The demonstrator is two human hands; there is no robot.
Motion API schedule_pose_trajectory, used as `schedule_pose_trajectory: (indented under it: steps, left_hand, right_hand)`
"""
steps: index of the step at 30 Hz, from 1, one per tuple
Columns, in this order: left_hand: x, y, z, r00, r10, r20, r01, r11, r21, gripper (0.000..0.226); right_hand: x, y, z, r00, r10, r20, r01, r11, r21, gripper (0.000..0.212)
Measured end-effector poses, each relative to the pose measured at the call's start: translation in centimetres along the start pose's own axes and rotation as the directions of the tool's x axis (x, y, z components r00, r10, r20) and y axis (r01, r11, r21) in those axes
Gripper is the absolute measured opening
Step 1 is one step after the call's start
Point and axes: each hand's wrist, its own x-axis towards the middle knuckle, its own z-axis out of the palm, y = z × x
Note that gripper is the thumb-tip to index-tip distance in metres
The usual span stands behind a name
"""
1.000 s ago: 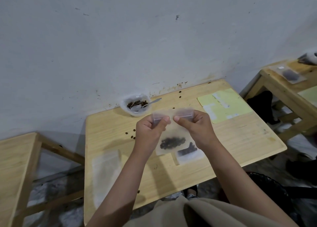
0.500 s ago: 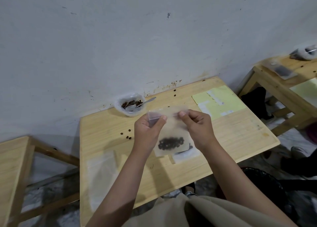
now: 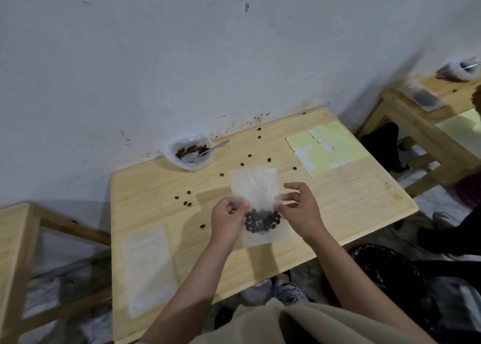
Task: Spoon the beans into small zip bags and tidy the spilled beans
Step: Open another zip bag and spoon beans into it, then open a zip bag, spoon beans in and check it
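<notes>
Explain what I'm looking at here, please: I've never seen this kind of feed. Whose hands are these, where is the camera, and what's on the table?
There is no machine: a person works bare-handed, and the one camera sits on their head, looking forward and down. The left hand and right hand pinch the side edges of a small clear zip bag, held upright above the wooden table, with dark beans gathered at its bottom. Against the wall stands a bowl with more beans and a spoon. Spilled beans lie scattered across the tabletop. An empty bag lies flat near the left edge, another bag lies flat under the hands, and a yellow-green sheet lies far right.
</notes>
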Motion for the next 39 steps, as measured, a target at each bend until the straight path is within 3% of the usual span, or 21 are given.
schedule_pose_trajectory:
  steps: [5, 10, 17, 24, 29, 33, 37, 39]
  left_hand:
    - [0.3, -1.5, 1.6, 0.998, 0.034, -0.049, -0.027, 0.991, 0.129, 0.059]
    - [1.2, -3.1, 3.0, 0.996, 0.086, 0.020, -0.085, 0.867, 0.492, 0.049]
    - [2.1, -3.3, 3.6, 0.992, 0.109, 0.066, -0.127, 0.790, 0.600, 0.053]
    - [1.8, -3.7, -0.7, 0.975, 0.214, -0.056, -0.157, 0.848, 0.506, 0.048]
    - [0.2, -5.6, -8.6, 0.928, 0.225, -0.296, -0.022, 0.828, 0.560, 0.051]
    - [-1.2, -8.1, -15.3, 0.876, 0.193, -0.441, 0.134, 0.783, 0.608, 0.055]
    - [-1.8, -10.8, -19.8, 0.927, 0.131, -0.351, 0.137, 0.753, 0.644, 0.058]
    - [-2.1, -11.8, -21.1, 0.960, 0.130, -0.246, 0.079, 0.720, 0.690, 0.057]
  right_hand:
    - [1.9, 2.3, 0.1, 0.998, -0.033, -0.045, 0.019, 0.957, -0.289, 0.026]
    - [4.3, 3.0, 0.5, 0.996, -0.049, 0.079, 0.084, 0.835, -0.544, 0.040]
    - [5.9, 3.5, 0.3, 0.988, -0.011, 0.155, 0.119, 0.696, -0.708, 0.044]
    - [4.1, 1.7, 2.5, 0.971, -0.222, 0.092, 0.231, 0.757, -0.611, 0.024]
    - [0.4, 1.3, 9.8, 0.915, -0.249, 0.317, 0.390, 0.751, -0.533, 0.021]
    - [-2.8, 2.1, 16.0, 0.879, -0.116, 0.462, 0.351, 0.813, -0.464, 0.023]
    - [-5.3, 2.8, 20.6, 0.858, 0.029, 0.513, 0.270, 0.824, -0.498, 0.026]
    - [-6.1, 3.2, 22.1, 0.856, 0.061, 0.514, 0.263, 0.803, -0.534, 0.014]
